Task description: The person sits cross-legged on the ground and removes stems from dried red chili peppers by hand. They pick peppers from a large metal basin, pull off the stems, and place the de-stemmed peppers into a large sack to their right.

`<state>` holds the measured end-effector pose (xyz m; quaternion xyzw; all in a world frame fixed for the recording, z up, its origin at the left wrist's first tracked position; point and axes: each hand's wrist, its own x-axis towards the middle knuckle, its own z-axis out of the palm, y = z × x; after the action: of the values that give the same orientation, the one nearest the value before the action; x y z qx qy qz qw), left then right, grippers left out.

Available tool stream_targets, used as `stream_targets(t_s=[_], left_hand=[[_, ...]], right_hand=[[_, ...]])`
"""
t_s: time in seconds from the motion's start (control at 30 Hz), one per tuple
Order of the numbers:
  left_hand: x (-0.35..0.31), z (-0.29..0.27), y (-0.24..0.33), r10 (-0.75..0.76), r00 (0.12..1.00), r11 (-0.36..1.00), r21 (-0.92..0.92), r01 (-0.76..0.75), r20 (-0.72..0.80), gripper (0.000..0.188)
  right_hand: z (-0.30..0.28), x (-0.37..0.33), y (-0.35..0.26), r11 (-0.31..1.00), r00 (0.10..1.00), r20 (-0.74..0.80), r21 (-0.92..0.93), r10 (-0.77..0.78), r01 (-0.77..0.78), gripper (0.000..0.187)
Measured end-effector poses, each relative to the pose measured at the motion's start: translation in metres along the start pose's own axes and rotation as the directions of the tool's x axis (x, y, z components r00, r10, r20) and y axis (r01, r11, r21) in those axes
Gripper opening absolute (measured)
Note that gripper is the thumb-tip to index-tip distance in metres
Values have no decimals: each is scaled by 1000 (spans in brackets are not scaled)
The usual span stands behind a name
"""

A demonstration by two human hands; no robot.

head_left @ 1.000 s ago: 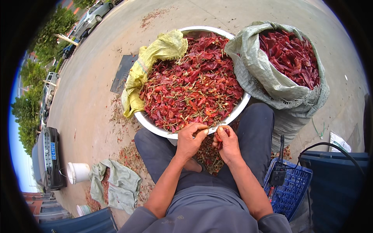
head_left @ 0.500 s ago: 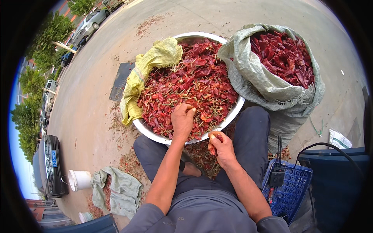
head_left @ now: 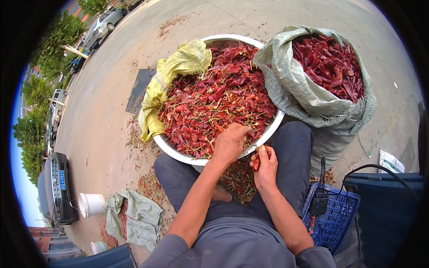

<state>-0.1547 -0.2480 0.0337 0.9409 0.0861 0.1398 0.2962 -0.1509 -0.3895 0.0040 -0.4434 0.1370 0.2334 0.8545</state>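
A wide white-rimmed basin [head_left: 178, 154] before my knees is heaped with dried red chili peppers [head_left: 219, 100], broken pieces and pale stems among them. Over its near-right rim, my left hand [head_left: 230, 142] is closed, thumb and fingers together at the edge of the heap; whatever they pinch is too small to make out. Just right of it, outside the rim and above my thigh, my right hand [head_left: 267, 166] is curled round some dried red chili peppers [head_left: 256, 161], which show at its left side.
A grey woven sack [head_left: 286, 80] full of red chili pieces stands right of the basin. Yellow woven cloth [head_left: 154, 102] drapes its left rim. Lower down are a blue plastic basket [head_left: 337, 214], a white bucket [head_left: 91, 204] and a pale sack [head_left: 143, 221]. Parked cars [head_left: 58, 187] line the left.
My left hand has moved right and slightly nearer, from over the heap to beside my right hand. My right hand has shifted a little to the right, still holding chili peppers.
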Motion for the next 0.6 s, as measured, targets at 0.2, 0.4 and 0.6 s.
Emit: stream_targets(t_s=[0.2,0.4,0.6], left_hand=[[25,5,-7,49,994,972,226,-69,93,20],[6,-10,-13,78,994,996,47,-74,-71,25],[-33,-32,13,138,990,990,-28,-139,-19,26]], right_hand=[[-7,-2,0,989,992,92,-128,90,-78,16],[-5,0,5,964,998,45,-262,-33,44,14],[-1,-1,4,820,951,225,-489,-211,298,25]])
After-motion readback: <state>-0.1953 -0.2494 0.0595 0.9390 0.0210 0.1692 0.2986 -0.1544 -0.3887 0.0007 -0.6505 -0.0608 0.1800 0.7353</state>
